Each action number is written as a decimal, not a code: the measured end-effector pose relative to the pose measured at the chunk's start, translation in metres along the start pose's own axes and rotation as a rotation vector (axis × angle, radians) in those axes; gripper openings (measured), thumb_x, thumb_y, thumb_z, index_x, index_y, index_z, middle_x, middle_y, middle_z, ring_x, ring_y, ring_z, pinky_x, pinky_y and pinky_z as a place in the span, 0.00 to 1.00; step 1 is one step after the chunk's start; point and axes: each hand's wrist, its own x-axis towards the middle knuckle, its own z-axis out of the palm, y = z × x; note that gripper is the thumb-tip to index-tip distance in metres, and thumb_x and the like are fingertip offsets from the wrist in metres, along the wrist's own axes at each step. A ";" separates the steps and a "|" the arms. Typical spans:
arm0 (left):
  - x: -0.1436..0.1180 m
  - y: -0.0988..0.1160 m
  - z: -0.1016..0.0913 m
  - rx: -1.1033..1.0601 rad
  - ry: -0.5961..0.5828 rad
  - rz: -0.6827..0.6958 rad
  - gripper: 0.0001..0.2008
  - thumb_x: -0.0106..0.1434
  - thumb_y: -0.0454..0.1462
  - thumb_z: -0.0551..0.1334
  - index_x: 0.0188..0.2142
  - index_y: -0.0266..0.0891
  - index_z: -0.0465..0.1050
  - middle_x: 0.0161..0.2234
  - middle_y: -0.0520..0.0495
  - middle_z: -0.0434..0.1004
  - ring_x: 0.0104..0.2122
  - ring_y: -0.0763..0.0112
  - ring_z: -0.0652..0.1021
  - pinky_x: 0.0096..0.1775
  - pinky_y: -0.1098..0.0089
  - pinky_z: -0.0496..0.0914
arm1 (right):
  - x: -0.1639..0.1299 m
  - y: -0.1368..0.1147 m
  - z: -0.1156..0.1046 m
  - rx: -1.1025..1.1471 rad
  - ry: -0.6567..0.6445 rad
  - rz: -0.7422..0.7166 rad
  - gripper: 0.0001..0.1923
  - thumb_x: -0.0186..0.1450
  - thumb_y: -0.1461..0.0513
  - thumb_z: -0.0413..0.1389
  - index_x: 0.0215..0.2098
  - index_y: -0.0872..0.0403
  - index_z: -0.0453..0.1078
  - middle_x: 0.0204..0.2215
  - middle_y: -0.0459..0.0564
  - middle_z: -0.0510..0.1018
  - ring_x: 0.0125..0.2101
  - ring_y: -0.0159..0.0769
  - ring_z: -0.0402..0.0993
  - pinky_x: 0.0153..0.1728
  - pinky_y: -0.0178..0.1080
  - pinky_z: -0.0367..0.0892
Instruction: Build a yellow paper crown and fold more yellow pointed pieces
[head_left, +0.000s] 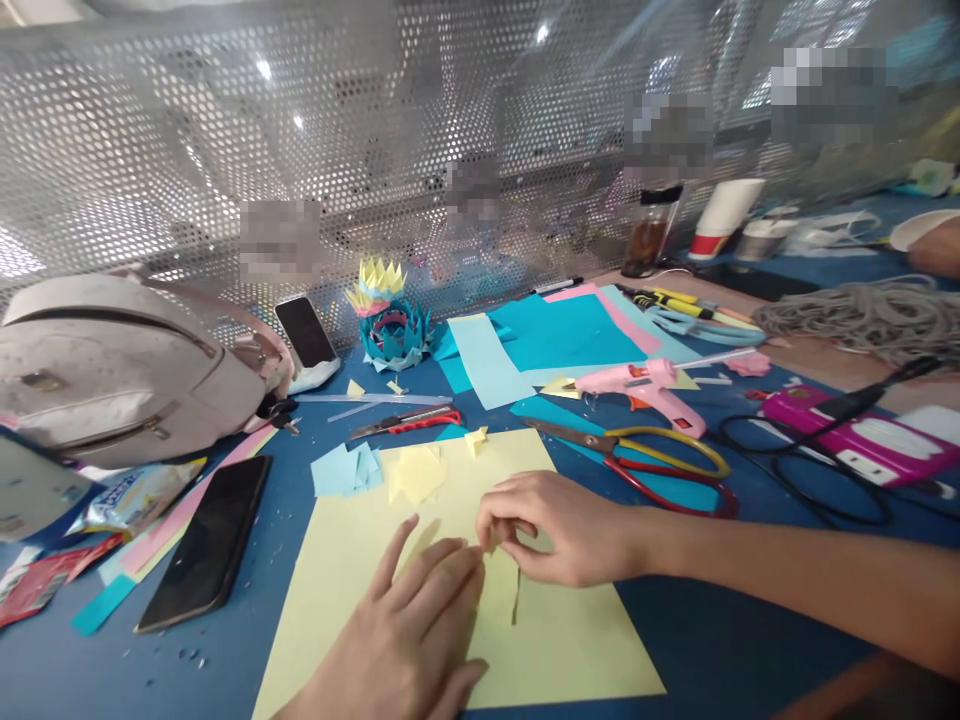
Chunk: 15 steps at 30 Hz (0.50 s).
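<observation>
A large yellow paper sheet [570, 640] lies before me on the blue table. My left hand [420, 620] rests over it, fingers stretched out and its thumb apart. Its fingertips meet those of my right hand [555, 530], which pinches a small piece of yellow paper [491, 546], mostly hidden by the fingers. A thin dark slit or strip [515, 598] shows on the sheet below my right hand. Near the sheet's top are small yellow paper pieces [417, 474], a folded yellow piece [475, 441] and light blue paper pieces [346, 470].
Scissors [660, 455], a pink glue gun [637, 388] and a red utility knife [412, 420] lie beyond the sheet. A paper lotus [394, 335] stands farther back near blue sheets [577, 335]. Left are a phone [206, 545] and backpack [127, 360]; right, a magenta power strip [855, 440].
</observation>
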 end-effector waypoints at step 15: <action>0.009 0.001 -0.008 0.002 -0.103 0.205 0.14 0.74 0.33 0.53 0.54 0.34 0.74 0.53 0.46 0.80 0.57 0.70 0.76 0.70 0.52 0.38 | 0.003 0.009 -0.005 0.103 0.040 0.031 0.05 0.68 0.63 0.57 0.35 0.55 0.74 0.31 0.47 0.75 0.32 0.32 0.67 0.34 0.34 0.62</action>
